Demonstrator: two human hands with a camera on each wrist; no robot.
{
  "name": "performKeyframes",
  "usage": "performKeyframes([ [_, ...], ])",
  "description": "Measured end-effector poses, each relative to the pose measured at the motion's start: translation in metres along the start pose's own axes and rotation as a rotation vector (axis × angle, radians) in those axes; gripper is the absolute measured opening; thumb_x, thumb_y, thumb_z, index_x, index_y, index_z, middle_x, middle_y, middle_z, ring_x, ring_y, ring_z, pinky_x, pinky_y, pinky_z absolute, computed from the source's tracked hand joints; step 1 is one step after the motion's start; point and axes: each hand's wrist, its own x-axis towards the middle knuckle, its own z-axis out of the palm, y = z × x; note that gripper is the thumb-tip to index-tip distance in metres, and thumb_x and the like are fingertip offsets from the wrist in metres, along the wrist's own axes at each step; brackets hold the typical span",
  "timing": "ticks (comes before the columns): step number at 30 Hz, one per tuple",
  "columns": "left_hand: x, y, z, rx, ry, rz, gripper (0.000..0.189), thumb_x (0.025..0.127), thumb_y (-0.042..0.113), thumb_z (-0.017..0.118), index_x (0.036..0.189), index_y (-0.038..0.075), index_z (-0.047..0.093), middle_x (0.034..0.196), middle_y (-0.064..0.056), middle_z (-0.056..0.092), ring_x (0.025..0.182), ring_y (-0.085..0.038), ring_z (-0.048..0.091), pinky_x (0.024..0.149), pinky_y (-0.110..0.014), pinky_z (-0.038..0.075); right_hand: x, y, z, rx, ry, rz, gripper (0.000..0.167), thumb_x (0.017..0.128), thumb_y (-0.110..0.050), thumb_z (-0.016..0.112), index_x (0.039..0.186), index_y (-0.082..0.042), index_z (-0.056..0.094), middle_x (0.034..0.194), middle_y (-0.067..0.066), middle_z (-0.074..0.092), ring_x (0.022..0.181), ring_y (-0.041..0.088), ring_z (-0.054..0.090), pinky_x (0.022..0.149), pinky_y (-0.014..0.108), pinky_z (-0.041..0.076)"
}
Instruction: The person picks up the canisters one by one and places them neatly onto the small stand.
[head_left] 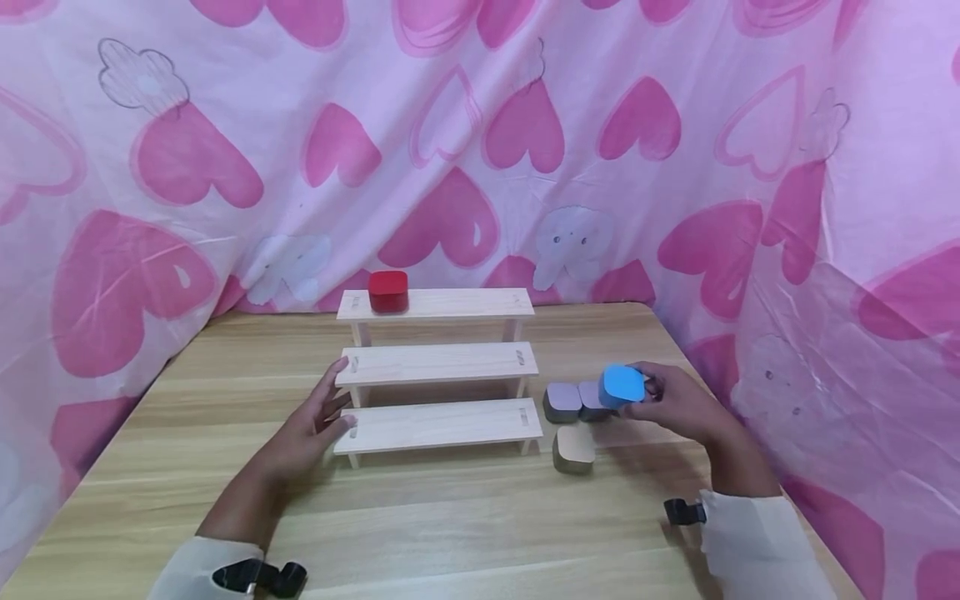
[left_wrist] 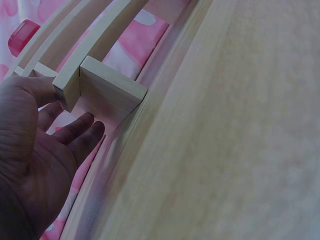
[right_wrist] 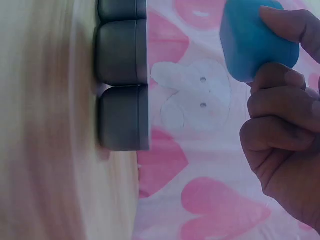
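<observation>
While your right hand [head_left: 678, 404] pinches the blue block [head_left: 622, 385] between thumb and bent fingers, off the table [head_left: 465, 525] and to the right of the stepped wooden shelves [head_left: 442, 427], it grips only the block's right side, so a slack thumb could let it twist or drop. Close below are two purple-topped blocks [head_left: 562, 402], side by side, with a cream-topped block [head_left: 574, 450] just in front; a low sweep would probably clip one and knock it askew. Your left hand [head_left: 303, 433] has its fingers spread at the shelves' left end; I cannot tell how firmly they touch, but a careless push there could slide the shelves or jolt the red block [head_left: 388, 293] sitting toward the left of the top one.
</observation>
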Motion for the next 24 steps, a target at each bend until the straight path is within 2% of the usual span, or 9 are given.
performKeyframes([
  [5, -0.002, 0.0, 0.0, 0.004, 0.006, 0.002, 0.093, 0.112, 0.028, 0.065, 0.173, 0.052, -0.001, 0.184, -0.022, 0.013, 0.161, -0.055, 0.035, 0.122, -0.066, 0.041, 0.013, -0.013, -0.004, 0.069, -0.037, -0.059, 0.053, 0.089, -0.007, 0.086, 0.137, 0.005, 0.067, 0.115, 0.018, 0.077, 0.093, 0.019, 0.069, 0.077, 0.027, 0.064],
  [9, 0.0, 0.0, 0.0, 0.014, 0.009, 0.01, 0.092, 0.112, 0.029, 0.064, 0.172, 0.053, -0.001, 0.183, -0.023, 0.013, 0.161, -0.056, 0.035, 0.122, -0.065, 0.04, 0.024, -0.024, -0.006, 0.108, -0.07, -0.061, 0.05, 0.088, -0.005, 0.085, 0.134, 0.003, 0.068, 0.107, 0.014, 0.078, 0.089, 0.019, 0.07, 0.077, 0.027, 0.065],
  [15, 0.0, 0.001, -0.001, 0.015, 0.007, 0.015, 0.092, 0.112, 0.027, 0.064, 0.172, 0.054, -0.001, 0.183, -0.023, 0.013, 0.161, -0.057, 0.034, 0.122, -0.066, 0.04, 0.044, -0.041, -0.002, 0.146, -0.125, -0.042, 0.036, 0.09, -0.008, 0.085, 0.122, -0.001, 0.07, 0.082, 0.005, 0.069, 0.069, 0.013, 0.059, 0.057, 0.026, 0.053],
  [19, 0.0, 0.0, -0.001, 0.008, 0.005, 0.023, 0.091, 0.113, 0.027, 0.063, 0.172, 0.053, 0.0, 0.183, -0.023, 0.012, 0.161, -0.057, 0.033, 0.121, -0.066, 0.041, 0.055, -0.055, 0.0, 0.129, -0.133, -0.054, 0.034, 0.09, -0.012, 0.085, 0.118, -0.003, 0.068, 0.079, 0.004, 0.064, 0.066, 0.014, 0.056, 0.056, 0.027, 0.051],
  [24, -0.001, -0.001, -0.001, 0.01, 0.006, 0.028, 0.091, 0.112, 0.027, 0.064, 0.172, 0.053, 0.0, 0.183, -0.025, 0.013, 0.161, -0.057, 0.034, 0.121, -0.065, 0.04, 0.069, -0.072, 0.004, 0.142, -0.148, -0.003, 0.035, 0.09, -0.015, 0.087, 0.119, -0.007, 0.069, 0.082, 0.004, 0.064, 0.065, 0.017, 0.055, 0.055, 0.027, 0.05],
])
